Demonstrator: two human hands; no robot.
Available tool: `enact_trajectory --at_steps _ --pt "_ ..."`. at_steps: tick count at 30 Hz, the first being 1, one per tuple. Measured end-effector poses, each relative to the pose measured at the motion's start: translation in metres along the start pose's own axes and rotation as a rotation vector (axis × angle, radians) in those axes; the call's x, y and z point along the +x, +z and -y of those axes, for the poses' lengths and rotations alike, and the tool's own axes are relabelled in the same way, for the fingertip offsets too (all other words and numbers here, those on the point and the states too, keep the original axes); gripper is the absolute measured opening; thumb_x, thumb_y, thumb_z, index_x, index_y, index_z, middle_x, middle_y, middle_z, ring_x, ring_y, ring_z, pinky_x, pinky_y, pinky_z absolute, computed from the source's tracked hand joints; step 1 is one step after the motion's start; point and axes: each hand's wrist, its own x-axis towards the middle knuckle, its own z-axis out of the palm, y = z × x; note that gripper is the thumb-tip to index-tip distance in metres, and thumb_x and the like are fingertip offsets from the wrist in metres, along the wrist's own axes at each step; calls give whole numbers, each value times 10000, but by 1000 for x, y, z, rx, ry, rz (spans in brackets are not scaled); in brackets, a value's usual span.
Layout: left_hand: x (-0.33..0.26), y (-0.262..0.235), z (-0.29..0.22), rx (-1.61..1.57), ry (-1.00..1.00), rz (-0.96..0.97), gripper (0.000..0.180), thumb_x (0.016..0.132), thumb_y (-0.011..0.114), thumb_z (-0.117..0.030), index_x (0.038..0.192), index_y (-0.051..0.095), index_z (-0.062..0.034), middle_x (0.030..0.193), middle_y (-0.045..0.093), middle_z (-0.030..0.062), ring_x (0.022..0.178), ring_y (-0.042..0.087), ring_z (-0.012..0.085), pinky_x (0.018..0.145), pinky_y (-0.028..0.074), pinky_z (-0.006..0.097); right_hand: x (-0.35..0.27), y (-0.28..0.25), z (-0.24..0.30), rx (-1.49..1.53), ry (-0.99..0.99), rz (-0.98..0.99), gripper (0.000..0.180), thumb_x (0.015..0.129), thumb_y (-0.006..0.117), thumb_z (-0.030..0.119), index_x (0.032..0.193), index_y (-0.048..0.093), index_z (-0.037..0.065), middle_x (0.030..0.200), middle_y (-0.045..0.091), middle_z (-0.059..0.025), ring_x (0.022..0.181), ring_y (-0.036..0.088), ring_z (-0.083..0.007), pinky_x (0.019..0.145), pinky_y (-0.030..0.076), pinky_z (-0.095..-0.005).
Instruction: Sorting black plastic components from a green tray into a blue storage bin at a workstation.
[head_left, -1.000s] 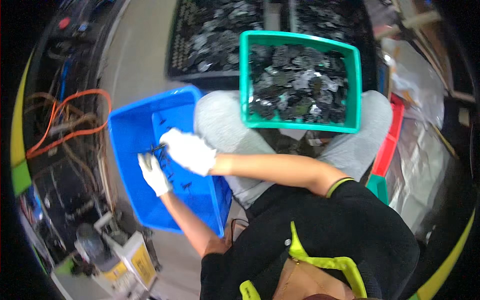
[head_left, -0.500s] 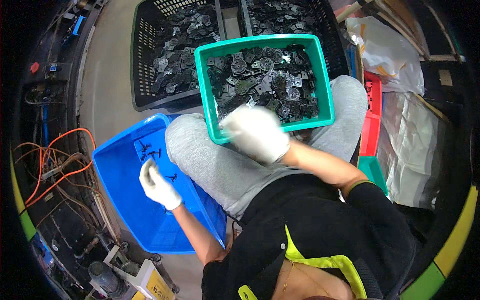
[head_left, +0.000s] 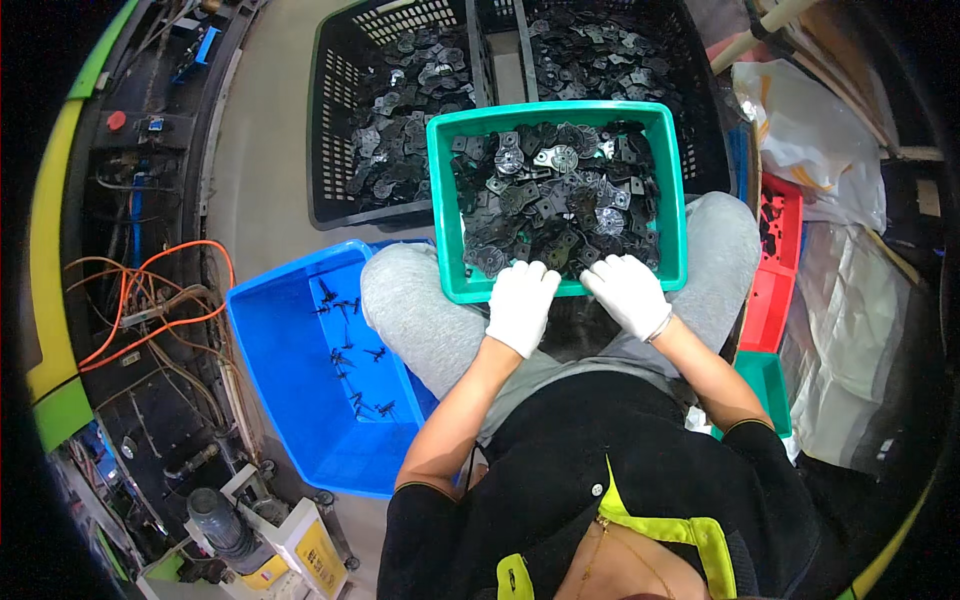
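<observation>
A green plastic bin point(head_left: 683, 215) rests across my thighs, heaped with dark, flat metal-looking parts point(head_left: 545, 200), several of them with a round disc end. My left hand point(head_left: 522, 308), in a white glove, has its fingers bent over the near rim, right of the bin's near left corner. Over the same rim, farther right, curl the gloved fingers of my right hand point(head_left: 630, 298). Both sets of fingertips lie close against the nearest parts. The thumbs are mostly hidden. No loose part shows in either hand.
Left of my leg is a blue bin point(head_left: 320, 430) with several small black branched pieces point(head_left: 342, 360). Black crates point(head_left: 335, 170) full of similar flat parts stand beyond. Red point(head_left: 765, 310) and smaller green point(head_left: 765, 385) trays sit at right. Orange cable point(head_left: 200, 315) lies at far left.
My left hand has moved from above the blue bin to the green bin's rim. My right hand, blurred earlier near the bin's left corner, has shifted right along it. The view has shifted.
</observation>
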Motion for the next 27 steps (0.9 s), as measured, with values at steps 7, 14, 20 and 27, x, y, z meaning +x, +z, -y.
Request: enact_trajectory --at_steps 7,14,20,27 --pt "28 -11 12 40 -3 -34 171 701 606 -82 868 572 -100 796 526 84 757 527 282 644 430 399 23 -9 -16 16 14 -52 213 750 569 172 950 577 102 781 509 -42 763 523 -203 672 415 -337" --pt "49 -25 48 133 -181 7 102 710 604 -107 811 614 -106 780 585 122 744 589 320 636 475 432 78 -5 -26 23 -48 -118 198 773 538 148 961 566 94 818 539 -74 799 543 -244 678 441 -365" --pt "66 1 48 134 -162 -163 108 713 590 -202 639 600 -124 636 563 110 659 597 301 574 447 435 72 15 -46 64 12 -240 305 752 599 54 1055 620 44 960 623 -155 906 588 -326 806 466 -425" --pt "56 26 48 370 -264 -252 120 756 566 -224 675 625 -158 734 579 23 797 557 215 750 379 378 81 33 -49 77 26 -89 296 806 604 90 1096 573 38 982 585 -142 907 549 -340 779 449 -428"
